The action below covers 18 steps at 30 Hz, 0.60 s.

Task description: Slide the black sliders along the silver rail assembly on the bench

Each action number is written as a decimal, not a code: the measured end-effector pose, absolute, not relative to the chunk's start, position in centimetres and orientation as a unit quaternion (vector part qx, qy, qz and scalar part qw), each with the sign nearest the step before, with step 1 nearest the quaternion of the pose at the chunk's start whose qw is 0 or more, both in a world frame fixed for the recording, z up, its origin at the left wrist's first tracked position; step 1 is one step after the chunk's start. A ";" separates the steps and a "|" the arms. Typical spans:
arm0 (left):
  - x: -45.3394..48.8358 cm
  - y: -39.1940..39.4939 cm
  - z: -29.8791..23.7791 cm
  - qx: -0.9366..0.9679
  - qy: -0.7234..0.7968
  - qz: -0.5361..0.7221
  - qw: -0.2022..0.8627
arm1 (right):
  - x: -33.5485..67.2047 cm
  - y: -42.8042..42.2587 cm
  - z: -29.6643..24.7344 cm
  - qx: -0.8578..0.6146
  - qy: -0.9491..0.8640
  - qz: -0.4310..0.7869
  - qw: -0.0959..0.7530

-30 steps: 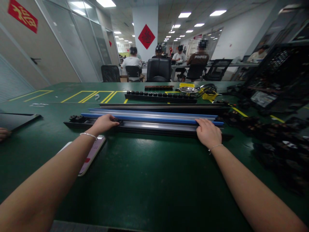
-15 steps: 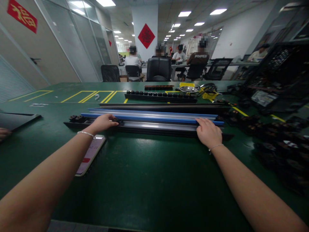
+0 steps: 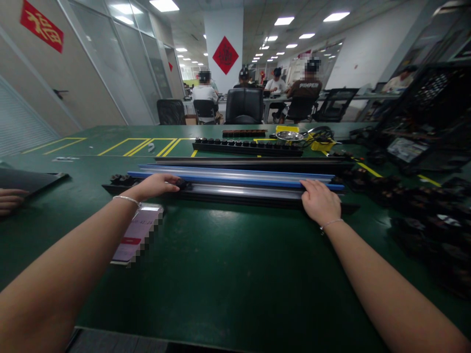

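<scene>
A long black rail [image 3: 243, 192] with a shiny grey channel lies across the green table in front of me. Behind it, close against it, runs a clear strip with blue edges [image 3: 235, 178]. My left hand [image 3: 158, 185] is at the rail's left part, thumb and fingers closed on a small black block [image 3: 181, 184] at the channel. Several similar black pieces [image 3: 123, 180] sit at the rail's left end, partly behind my wrist. My right hand [image 3: 321, 201] rests over the right end, its fingers curled on the blue-edged strip and the rail.
A phone [image 3: 138, 235] lies beside my left forearm. Farther back are another dark rail [image 3: 250, 162], a rail full of black pieces [image 3: 246, 146] and a metal bowl [image 3: 289, 136]. Black parts are heaped at the right [image 3: 434, 220]. Another person's hand [image 3: 11, 200] shows at the left edge.
My view has shifted slightly, so the scene sits a little to the right. Both my hands keep nearly the same places on the rail. More of the other person's hand shows at left.
</scene>
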<state>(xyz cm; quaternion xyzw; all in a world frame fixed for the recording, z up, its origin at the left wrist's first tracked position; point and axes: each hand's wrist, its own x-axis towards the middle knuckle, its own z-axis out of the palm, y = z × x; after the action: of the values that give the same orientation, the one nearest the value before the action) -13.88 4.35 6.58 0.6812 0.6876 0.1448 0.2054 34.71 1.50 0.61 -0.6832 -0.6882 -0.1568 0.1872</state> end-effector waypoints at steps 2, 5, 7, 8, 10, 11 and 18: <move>-14.1 4.3 6.6 0.677 0.681 0.154 0.232 | 34.7 1.5 0.6 -0.682 -0.689 -0.157 0.187; -14.1 4.4 6.3 0.669 0.676 0.166 0.261 | 34.7 1.4 0.6 -0.680 -0.689 -0.161 0.191; -14.0 4.5 6.2 0.663 0.673 0.172 0.281 | 34.7 1.4 0.5 -0.679 -0.688 -0.164 0.193; -14.0 4.5 6.2 0.659 0.671 0.174 0.290 | 34.7 1.4 0.5 -0.679 -0.688 -0.165 0.194; -13.9 4.5 6.1 0.656 0.667 0.174 0.308 | 34.7 1.5 0.5 -0.678 -0.690 -0.165 0.194; -13.8 4.5 6.1 0.655 0.664 0.173 0.316 | 34.8 1.5 0.5 -0.677 -0.690 -0.163 0.194; -13.8 4.1 6.2 0.677 0.660 0.151 0.290 | 34.8 1.6 0.6 -0.681 -0.690 -0.149 0.195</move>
<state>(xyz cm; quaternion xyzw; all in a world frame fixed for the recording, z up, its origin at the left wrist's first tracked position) -13.77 4.15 6.21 0.6769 0.6595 0.1510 0.2899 34.78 1.55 0.60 -0.6807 -0.6901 -0.1492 0.1952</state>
